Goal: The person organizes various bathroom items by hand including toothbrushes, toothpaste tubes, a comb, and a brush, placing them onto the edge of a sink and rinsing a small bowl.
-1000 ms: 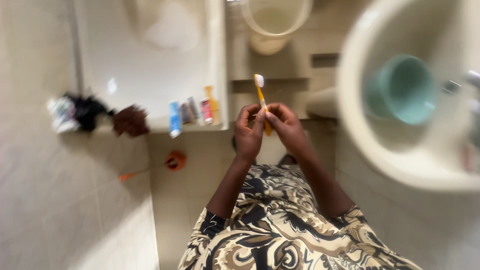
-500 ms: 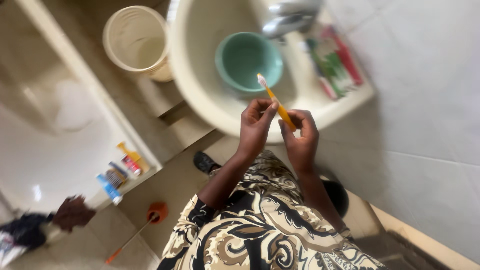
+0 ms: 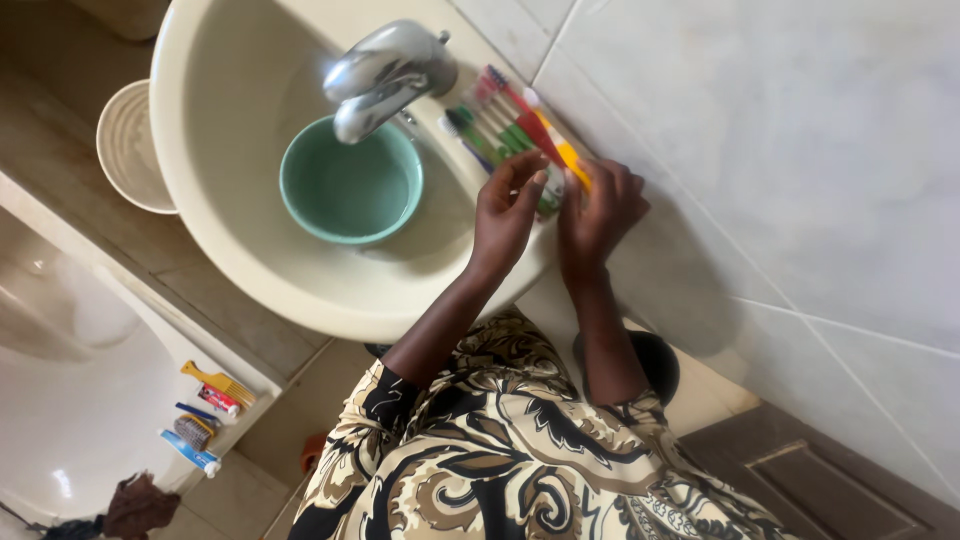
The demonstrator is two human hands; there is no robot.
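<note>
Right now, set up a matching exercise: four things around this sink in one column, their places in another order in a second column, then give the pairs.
Things:
1. teal bowl
2. orange toothbrush
3. yellow comb
4. chrome tap

Places:
A. on the bathtub ledge, lower left
B. between the left hand and right hand, by the wall
C. inside the sink basin
D. at the back of the sink, spout over the bowl

Pairs: 1-C, 2-B, 3-A, 4-D
</note>
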